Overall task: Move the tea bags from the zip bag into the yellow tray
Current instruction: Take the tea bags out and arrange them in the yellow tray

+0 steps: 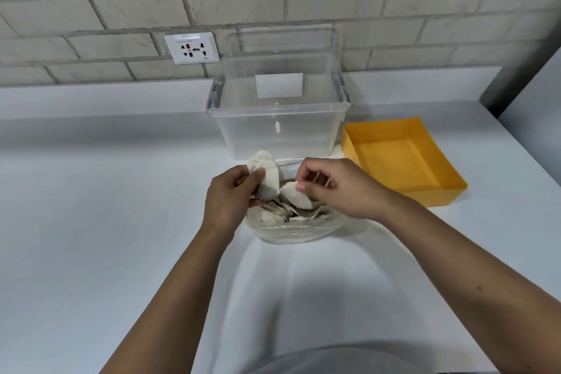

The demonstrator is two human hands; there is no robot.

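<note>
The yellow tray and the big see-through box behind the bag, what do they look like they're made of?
The yellow tray looks like thin matte plastic, maybe stiff card: flat opaque colour, sharp folded-looking corners, no shine. The see-through box looks like clear rigid plastic: the wall shows through it, and it has a moulded rim.

Yellow tray [437, 188], off-white tea bags [296, 196]

Wall socket [192, 48] label blurred; no legible txt.

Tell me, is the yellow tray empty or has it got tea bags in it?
Empty: the yellow tray shows only its bare floor.
</note>
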